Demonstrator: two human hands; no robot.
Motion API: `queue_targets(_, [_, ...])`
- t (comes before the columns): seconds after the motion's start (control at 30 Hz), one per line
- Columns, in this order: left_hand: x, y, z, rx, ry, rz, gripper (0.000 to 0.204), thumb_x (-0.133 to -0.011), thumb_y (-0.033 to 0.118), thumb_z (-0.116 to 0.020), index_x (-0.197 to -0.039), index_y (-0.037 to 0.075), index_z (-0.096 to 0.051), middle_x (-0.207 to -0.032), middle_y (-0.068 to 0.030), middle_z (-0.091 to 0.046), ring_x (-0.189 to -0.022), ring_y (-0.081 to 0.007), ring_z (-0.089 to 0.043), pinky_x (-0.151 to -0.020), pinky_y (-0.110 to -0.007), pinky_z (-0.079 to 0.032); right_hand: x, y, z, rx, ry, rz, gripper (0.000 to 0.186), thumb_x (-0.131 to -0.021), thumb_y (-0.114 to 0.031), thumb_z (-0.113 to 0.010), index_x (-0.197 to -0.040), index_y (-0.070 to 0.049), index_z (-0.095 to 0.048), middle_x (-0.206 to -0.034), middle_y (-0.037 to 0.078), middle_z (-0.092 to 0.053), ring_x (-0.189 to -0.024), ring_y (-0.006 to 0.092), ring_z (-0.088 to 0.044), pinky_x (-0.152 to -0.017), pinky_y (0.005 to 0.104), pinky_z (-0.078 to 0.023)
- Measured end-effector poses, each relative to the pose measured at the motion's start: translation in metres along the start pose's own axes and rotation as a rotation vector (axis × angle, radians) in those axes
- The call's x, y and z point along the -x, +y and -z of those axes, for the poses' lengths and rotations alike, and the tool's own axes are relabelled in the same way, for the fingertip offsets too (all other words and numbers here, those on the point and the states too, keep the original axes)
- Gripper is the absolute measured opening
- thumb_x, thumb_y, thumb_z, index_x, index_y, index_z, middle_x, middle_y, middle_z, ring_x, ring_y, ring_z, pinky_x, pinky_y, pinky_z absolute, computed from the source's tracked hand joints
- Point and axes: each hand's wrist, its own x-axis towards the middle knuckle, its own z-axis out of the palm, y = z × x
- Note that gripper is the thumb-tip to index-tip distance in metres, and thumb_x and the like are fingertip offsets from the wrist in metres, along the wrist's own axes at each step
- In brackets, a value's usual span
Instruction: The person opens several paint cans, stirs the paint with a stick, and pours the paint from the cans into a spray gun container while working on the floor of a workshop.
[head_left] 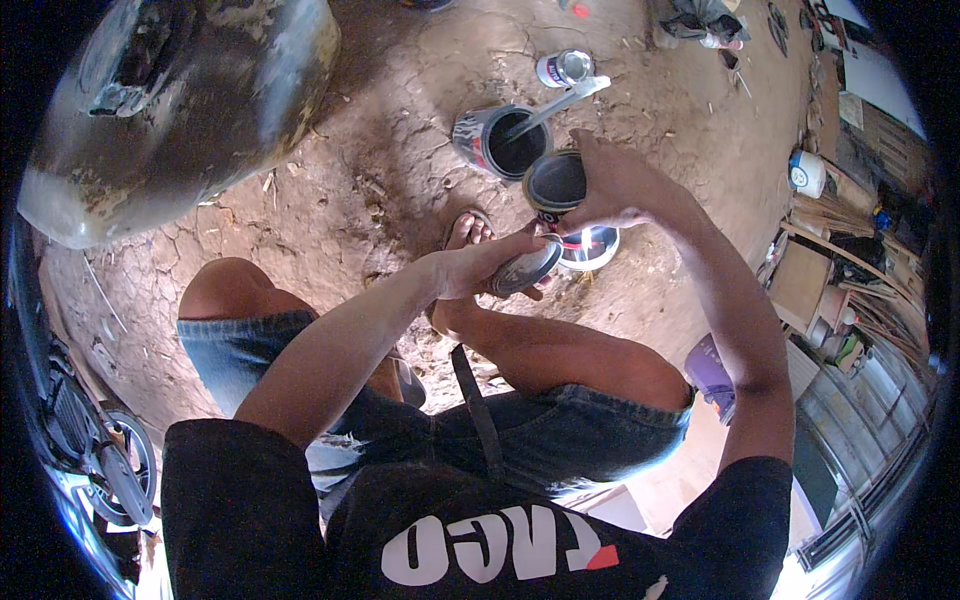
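Observation:
My right hand (pixel 618 182) is wrapped round a small open can (pixel 557 184) with dark contents, holding it tilted. Just below it my left hand (pixel 485 262) grips a round grey lid (pixel 528 270) by its edge. Beyond my hands a larger open tin (pixel 482 142) stands on the ground, dark inside. Across its mouth leans a pale flat stirring stick (pixel 575 97). Partly hidden under my right hand is another open container (pixel 600 252) with a bright reflection in it.
A small light-coloured tin (pixel 565 69) stands behind the larger one. At the far left lies a big worn, rounded metal body (pixel 230 120). A motorcycle wheel (pixel 130 465) shows at the lower left. Wood pieces (pixel 830 245) and a white bucket (pixel 806 174) line the right.

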Motion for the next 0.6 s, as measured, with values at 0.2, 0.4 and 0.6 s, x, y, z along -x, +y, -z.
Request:
queue_targets(0.2, [0.007, -0.003, -0.005, 0.012, -0.054, 0.032, 0.061, -0.098, 0.052, -0.056, -0.142, 0.011, -0.048, -0.122, -0.0152, -0.067, -0.105, -0.0321, -0.069, -0.094, -0.042, -0.054, 0.001, -0.006, 0.007, 0.006, -0.061, -0.012, 0.12, -0.053, -0.049, -0.091, -0.14, 0.011, -0.034, -0.115, 0.033, -0.064, -0.107, 0.0453, -0.066, -0.094, 0.0448, -0.053])
queue_targets(0.4, [0.009, 0.004, -0.009, -0.025, -0.126, -0.094, 0.063, -0.097, 0.055, -0.056, -0.142, 0.01, -0.049, -0.122, -0.0164, -0.066, -0.106, -0.0322, -0.068, -0.094, -0.042, -0.054, -0.003, -0.012, 0.013, 0.024, -0.064, 0.0, 0.117, -0.054, -0.047, -0.09, -0.139, 0.011, -0.036, -0.114, 0.033, -0.065, -0.106, 0.0446, -0.066, -0.093, 0.0441, -0.054])
queue_targets(0.6, [0.01, 0.008, -0.01, -0.053, -0.087, -0.025, 0.066, -0.096, 0.059, -0.054, -0.139, 0.009, -0.052, -0.123, -0.0158, -0.066, -0.107, -0.0315, -0.068, -0.094, -0.04, -0.054, -0.005, -0.018, 0.022, 0.06, -0.077, 0.017, 0.11, -0.054, -0.048, -0.089, -0.134, 0.01, -0.04, -0.11, 0.031, -0.067, -0.101, 0.044, -0.068, -0.089, 0.0441, -0.055])
